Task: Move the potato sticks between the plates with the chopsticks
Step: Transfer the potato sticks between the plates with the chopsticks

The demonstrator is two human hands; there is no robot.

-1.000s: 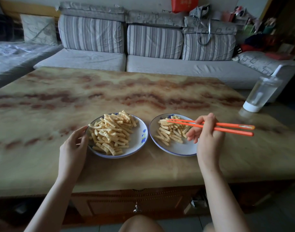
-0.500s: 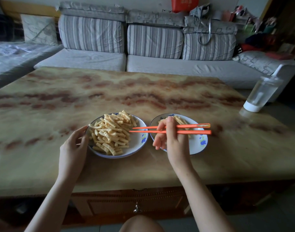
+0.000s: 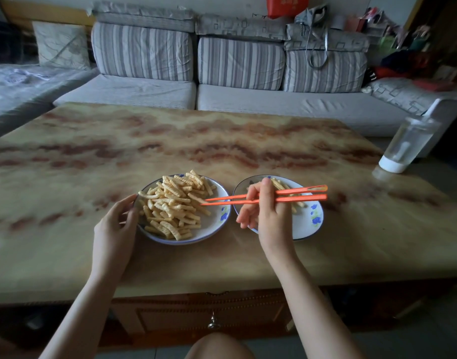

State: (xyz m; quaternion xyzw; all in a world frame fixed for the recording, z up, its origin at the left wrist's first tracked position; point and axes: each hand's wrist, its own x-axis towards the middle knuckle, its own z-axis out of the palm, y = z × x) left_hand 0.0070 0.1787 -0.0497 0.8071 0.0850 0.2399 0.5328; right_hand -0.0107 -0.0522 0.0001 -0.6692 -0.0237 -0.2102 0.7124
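Observation:
Two white plates with blue flowers sit side by side near the table's front edge. The left plate carries a big heap of crinkled potato sticks. The right plate has a few sticks, mostly hidden behind my right hand. That hand grips a pair of orange chopsticks, which lie level and point left; their tips reach the right side of the heap on the left plate. My left hand rests against the left plate's left rim with relaxed fingers.
A clear tumbler with a white base stands at the marble table's right edge. A striped grey sofa runs behind the table. My knee shows below the table's front edge.
My right hand has carried the chopsticks leftward from over the right plate, so their tips now reach the heap on the left plate. The left hand stayed at the rim.

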